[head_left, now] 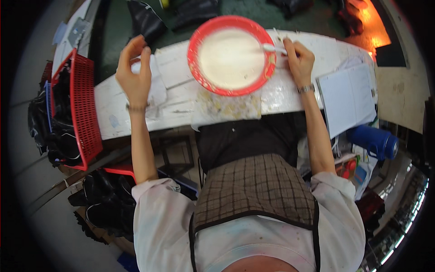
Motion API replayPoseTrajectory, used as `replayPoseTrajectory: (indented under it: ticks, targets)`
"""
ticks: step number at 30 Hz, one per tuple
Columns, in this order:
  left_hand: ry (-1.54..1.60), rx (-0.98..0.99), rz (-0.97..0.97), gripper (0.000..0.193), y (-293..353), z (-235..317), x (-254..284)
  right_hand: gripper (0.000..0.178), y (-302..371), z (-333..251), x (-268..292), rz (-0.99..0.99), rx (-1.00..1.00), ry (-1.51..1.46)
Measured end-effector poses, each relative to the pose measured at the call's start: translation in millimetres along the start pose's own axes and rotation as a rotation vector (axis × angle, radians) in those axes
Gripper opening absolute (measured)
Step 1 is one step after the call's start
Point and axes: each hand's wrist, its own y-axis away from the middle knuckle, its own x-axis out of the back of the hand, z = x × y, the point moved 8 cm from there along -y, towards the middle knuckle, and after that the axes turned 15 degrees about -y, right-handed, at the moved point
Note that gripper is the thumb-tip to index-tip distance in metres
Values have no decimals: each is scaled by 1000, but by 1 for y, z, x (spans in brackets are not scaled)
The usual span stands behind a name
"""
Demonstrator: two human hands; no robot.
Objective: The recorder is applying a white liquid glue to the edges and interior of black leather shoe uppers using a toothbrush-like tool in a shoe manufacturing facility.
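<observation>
A red plastic basin (194, 63) of creamy white liquid (231, 59) stands on the long white work board, with dried residue on its rim. My right hand (301, 62) is closed on the thin white handle of a brush (274, 48), which lies across the basin's right rim; its far end is blurred over the liquid. On the other side, my left hand (134, 72) is raised above the board, thumb and curled fingers apart, and I see nothing held in it. A pale sheet (157, 86) lies beside and partly behind this hand.
Black boot-like pieces (146, 20) lie on the green surface beyond the board (176, 68). To the left stands a red basket (86, 106) of black pieces. At the right are a white pad (346, 99), a blue flask (374, 141) and an orange glow (369, 27).
</observation>
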Motion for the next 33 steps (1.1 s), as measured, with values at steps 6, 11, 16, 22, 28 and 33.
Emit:
replayPoseTrajectory:
  ticks: [6, 11, 16, 22, 28, 33]
  targets:
    - [149, -130, -941, 31, 213, 104, -32, 37, 2, 1, -18, -8, -21, -104]
    - [-72, -215, -1006, 46, 271, 72, -65, 37, 5, 2, -16, -11, -44, -143]
    - [-99, -279, -1016, 47, 277, 68, -67, 36, 2, -1, -12, 8, 23, -142]
    - [-274, -241, -1033, 13, 261, 68, -34, 37, 4, -3, -14, -11, 63, -108]
    - [-178, 53, -391, 17, 140, 41, 46, 37, 3, -3, -15, -8, 41, -110]
    - [-257, 30, 4, 13, 52, 0, 38, 39, 1, -8, -14, -4, 40, -101]
